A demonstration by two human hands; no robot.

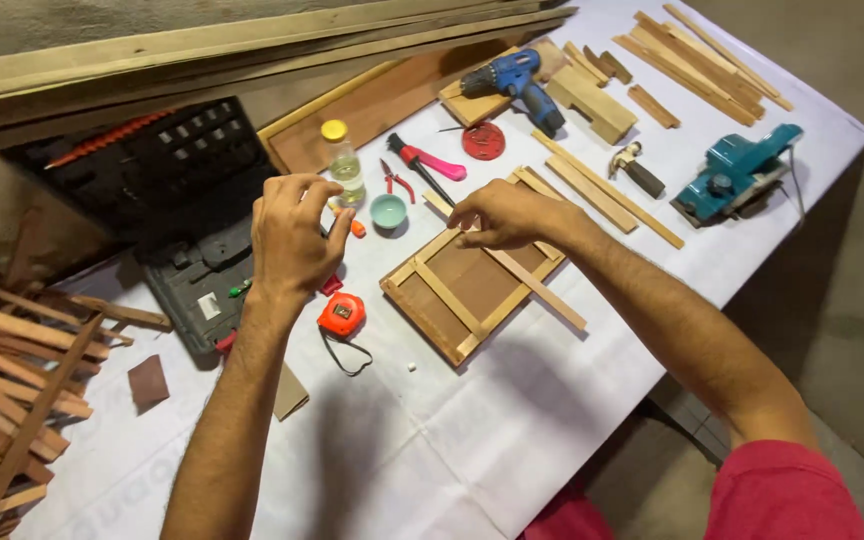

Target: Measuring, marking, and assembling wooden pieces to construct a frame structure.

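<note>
Right hand (505, 213) down flat over the far edge of a wooden frame panel (472, 285), fingertips pressed to a thin wood slat (542, 290) lying slantwise across the frame; fingers bunched and curled, pinch hidden from here. Frame mostly nearer than that hand, on the white table cover (472, 440).

Left hand (292, 235) raised clear of the table, well apart from the frame, fingers curled together, thumb meeting the fingertips; whatever is pinched too small to tell. Just nearer than this hand, an orange tape measure (341, 314) with a black loop strap. Off to its left, an open black tool case (177, 220), dark bits slotted in rows in the lid, a green-handled piece in the lower half.

Between the two hands, a small teal bowl (388, 211), contents not visible. Just beyond the left fingertips, a clear bottle (343, 165) with a yellow cap, pale liquid in its lower part. Beside the bowl, red-handled pliers (394, 182) and a pink-handled tool (432, 163).

Farther beyond the right hand, a red disc (483, 141), a blue cordless drill (514, 83) on a wood block, a hammer (637, 170), loose wood strips (607, 195), and far to the right a teal electric planer (737, 172).
</note>
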